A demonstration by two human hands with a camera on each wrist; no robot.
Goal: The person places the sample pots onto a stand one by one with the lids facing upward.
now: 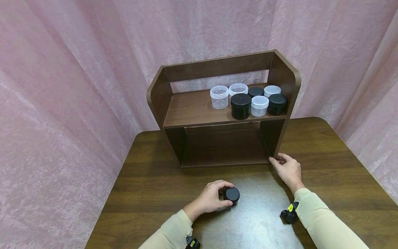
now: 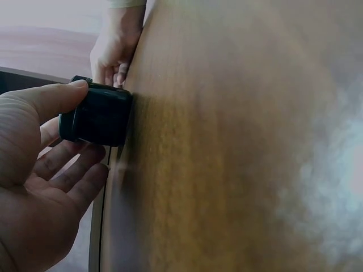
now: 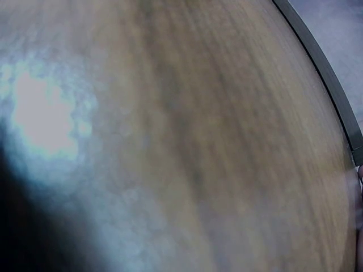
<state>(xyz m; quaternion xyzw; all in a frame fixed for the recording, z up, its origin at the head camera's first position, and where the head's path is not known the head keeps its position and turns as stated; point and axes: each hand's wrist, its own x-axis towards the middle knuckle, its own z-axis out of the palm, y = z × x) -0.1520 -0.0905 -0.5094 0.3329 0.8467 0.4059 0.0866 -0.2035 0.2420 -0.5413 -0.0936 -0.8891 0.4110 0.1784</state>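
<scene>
My left hand (image 1: 212, 197) pinches a small black screw-lid jar (image 1: 232, 194) between thumb and fingers, low over the table in front of the shelf. In the left wrist view the thumb and a finger hold the jar (image 2: 108, 116) at its lid, while the other fingers curve below it. My right hand (image 1: 288, 170) grips the lower right front corner of the brown wooden shelf (image 1: 214, 122), thumb toward the front and fingers at the outer side. Only a sliver of that hand shows at the edge of the right wrist view.
On the shelf's upper board, toward the right, stand several lidded jars: a large black jar (image 1: 240, 107), a clear jar (image 1: 219, 98), a small white-lidded jar (image 1: 259, 107) and others. The shelf stands on a wooden table (image 1: 140, 193) before a pink curtain (image 1: 77, 86).
</scene>
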